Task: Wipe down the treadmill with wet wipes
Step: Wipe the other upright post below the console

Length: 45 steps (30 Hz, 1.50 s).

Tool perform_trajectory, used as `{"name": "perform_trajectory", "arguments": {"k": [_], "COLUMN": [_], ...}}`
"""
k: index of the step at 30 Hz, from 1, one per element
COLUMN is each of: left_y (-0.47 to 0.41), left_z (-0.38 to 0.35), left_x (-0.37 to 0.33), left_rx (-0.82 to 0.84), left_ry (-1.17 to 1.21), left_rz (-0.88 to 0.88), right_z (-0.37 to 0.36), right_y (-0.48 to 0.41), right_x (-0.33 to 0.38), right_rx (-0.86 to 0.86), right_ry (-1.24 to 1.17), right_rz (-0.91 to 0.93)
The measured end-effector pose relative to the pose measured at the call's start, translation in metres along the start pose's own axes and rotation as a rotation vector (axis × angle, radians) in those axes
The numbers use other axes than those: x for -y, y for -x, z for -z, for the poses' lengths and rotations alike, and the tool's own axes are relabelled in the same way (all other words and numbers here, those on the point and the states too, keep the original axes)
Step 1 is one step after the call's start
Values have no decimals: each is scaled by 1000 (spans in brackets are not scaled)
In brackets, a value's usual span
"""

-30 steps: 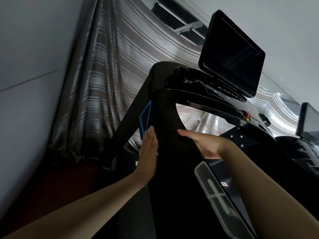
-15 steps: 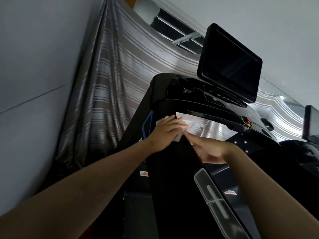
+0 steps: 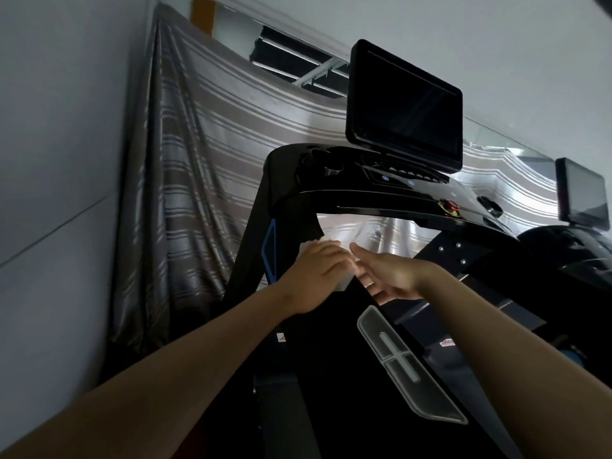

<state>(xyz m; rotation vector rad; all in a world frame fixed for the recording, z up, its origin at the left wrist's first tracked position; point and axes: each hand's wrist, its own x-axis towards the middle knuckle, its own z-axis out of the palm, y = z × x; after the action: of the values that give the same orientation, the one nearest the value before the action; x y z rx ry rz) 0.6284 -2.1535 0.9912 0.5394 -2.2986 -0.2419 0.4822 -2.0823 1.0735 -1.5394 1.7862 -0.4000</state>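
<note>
A black treadmill (image 3: 334,366) fills the middle of the view, its dark screen (image 3: 404,104) standing above the console. My left hand (image 3: 314,276) holds a white wet wipe (image 3: 313,244) against the top of the left handrail, just under the console. Edges of the wipe show above and below my fingers. My right hand (image 3: 392,276) is beside it on the inner edge of the same rail, fingers straight, thumb pointing at the wipe, holding nothing.
A grey button panel (image 3: 407,362) sits on the handrail below my hands. A red stop knob (image 3: 447,207) is on the console. A striped curtain (image 3: 198,193) hangs behind, with a wall (image 3: 49,160) at the left. A second machine's screen (image 3: 581,195) is at the right.
My left hand moved from the outer side of the upright up onto the top of the handrail with the wipe. My right hand stayed beside it. The camera tilted down a little.
</note>
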Motion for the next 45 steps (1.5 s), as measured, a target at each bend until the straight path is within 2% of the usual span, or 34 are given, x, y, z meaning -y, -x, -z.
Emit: {"name": "perform_trajectory", "arguments": {"k": [6, 10, 14, 16, 20, 22, 23, 24, 26, 27, 29, 32, 38, 41, 45], "left_y": [1, -3, -10, -16, -20, -15, -11, -5, 2, 5, 12, 18, 14, 10, 8], "left_z": [8, 11, 15, 17, 16, 14, 12, 11, 8, 10, 2, -5, 3, 2, -1], "left_x": [1, 3, 13, 20, 21, 18, 16, 11, -6, -16, -24, -23, -18, -12, -7], "left_rx": [-4, -4, 64, 83, 82, 75, 104, 120, 77, 83, -50, -106, -70, -78, -78], "left_ry": [67, 95, 77, 21, -63, 8, 125, 197, 247, 246, 116, 157, 225, 245, 237], "left_rz": [-33, 49, 129, 99, 65, 93, 112, 64, -28, -7, -30, -53, 29, 7, -21], "right_z": [-18, -33, -50, -52, -52, -53, -53, -53, -54, -56, -59, -60, -59, -62, -65], "right_y": [27, 44, 41, 39, 42, 43, 43, 43, 43, 43, 46, 46, 61, 71, 91], "right_x": [20, 20, 7, 4, 8, 10, 10, 11, 9, 10, 11, 8, 5, 2, -8], "right_rx": [-152, -236, -321, -368, -390, -394, -397, -402, -402, -402, -391, -386, -333, -324, -336], "right_ry": [36, 15, 72, 27, 15, 27, 24, 0, -101, -155, -264, -309, -266, -347, -333], "right_rz": [0, -43, -44, -51, -67, -41, -28, -19, 2, 23, 57, 101, 96, 57, -31]}}
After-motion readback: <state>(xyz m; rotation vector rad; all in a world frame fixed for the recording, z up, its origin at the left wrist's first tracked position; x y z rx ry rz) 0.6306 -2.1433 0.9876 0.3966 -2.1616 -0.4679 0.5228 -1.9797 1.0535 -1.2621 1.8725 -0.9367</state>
